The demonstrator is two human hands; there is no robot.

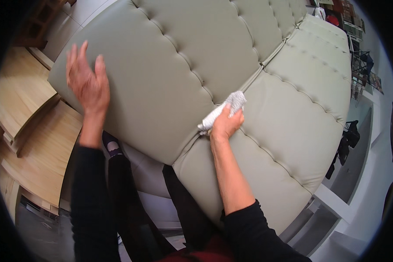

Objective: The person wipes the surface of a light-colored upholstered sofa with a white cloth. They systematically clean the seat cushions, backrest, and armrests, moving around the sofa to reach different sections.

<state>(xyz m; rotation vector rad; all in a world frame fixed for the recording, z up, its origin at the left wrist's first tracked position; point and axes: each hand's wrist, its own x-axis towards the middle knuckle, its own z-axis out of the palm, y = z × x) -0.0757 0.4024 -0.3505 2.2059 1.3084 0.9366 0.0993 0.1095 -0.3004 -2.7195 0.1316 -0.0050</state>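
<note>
A wide piece of furniture, perhaps a sofa, in grey-green leather-like upholstery spreads before me. Its darker panel [144,85] and lighter panel [301,131] meet at a piped seam [249,80], and both carry rows of tufted, stitched creases. My right hand [227,122] grips a folded white-grey cloth [237,100], which rests across the seam. Over the left part of the darker panel, my left hand [88,82] is held with its fingers apart and nothing in it. Slightly blurred, it may be touching the surface or just above it; I cannot tell.
Curved pale wooden boards [42,157] stand close on the left. Dark brown wooden furniture [36,23] is beyond them on the tiled floor [80,14]. White framing [327,199] and black items [348,137] lie past the right edge. My foot [112,145] is beside the upholstery.
</note>
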